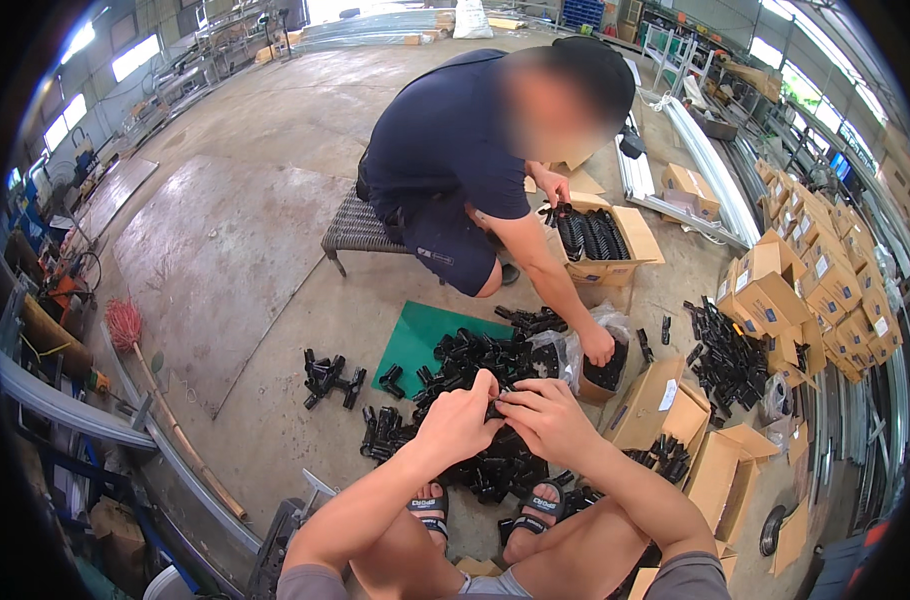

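My left hand (459,420) and my right hand (549,418) meet above a pile of black pipe fittings (475,355) on the floor. Both sets of fingers are closed on a small black fitting (494,409), mostly covered by them, so its exact shape cannot be made out. Beneath part of the pile lies a green mat (407,335). More loose fittings (331,378) lie to the left of the mat, several with branching tube ends. Other fittings (497,478) lie below my hands, near my sandalled feet.
A co-worker (445,150) sits opposite on a woven stool (355,225), one hand in a small bag-lined box (605,378), the other at a carton of black parts (615,268). Cardboard boxes (825,270) are stacked at right. A broom (180,425) lies left.
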Demonstrator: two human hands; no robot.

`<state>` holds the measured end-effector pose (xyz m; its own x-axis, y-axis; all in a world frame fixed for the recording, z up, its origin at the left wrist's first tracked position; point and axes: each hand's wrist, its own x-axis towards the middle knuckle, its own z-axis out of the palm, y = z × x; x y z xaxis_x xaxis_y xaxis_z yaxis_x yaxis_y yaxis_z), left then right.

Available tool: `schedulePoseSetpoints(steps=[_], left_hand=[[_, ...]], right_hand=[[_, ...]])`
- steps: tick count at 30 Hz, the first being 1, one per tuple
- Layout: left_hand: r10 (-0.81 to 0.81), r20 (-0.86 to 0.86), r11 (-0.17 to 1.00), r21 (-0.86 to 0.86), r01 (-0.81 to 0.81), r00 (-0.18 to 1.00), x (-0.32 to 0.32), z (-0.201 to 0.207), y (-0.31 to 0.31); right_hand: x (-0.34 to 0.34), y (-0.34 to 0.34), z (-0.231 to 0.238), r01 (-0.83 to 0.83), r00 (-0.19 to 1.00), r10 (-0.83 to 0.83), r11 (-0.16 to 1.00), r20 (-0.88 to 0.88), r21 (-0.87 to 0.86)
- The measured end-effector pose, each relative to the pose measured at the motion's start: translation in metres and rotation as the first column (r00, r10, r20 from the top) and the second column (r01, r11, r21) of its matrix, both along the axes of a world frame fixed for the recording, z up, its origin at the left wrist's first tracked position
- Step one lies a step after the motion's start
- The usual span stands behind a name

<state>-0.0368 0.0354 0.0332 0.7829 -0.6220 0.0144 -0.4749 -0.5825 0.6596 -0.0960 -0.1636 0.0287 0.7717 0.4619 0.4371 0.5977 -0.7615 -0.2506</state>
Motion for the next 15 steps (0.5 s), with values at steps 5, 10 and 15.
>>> schedulePoseSetpoints(steps=[5, 10, 15], left_hand=[[0.017, -0.040, 0.975, -0.222, -0.025, 0.999, 0.001, 0.010, 0.003], [0.065, -0.266, 0.927, -0.341, -0.157, 0.962, 0.004, 0.015, 0.001], [-0.077, -0.455, 0.804, -0.555, -0.215, 0.887, 0.001, 0.004, 0.001]], right_hand=[[0.003, 0.002, 0.006, 0.058, 0.998, -0.055, 0.971, -0.017, 0.232], [0.005, -0.002, 0.003, 0.409, 0.901, -0.117, 0.556, -0.418, 0.724], [-0.001, -0.002, -0.001, 0.499, 0.780, 0.236, 0.324, -0.579, 0.804]])
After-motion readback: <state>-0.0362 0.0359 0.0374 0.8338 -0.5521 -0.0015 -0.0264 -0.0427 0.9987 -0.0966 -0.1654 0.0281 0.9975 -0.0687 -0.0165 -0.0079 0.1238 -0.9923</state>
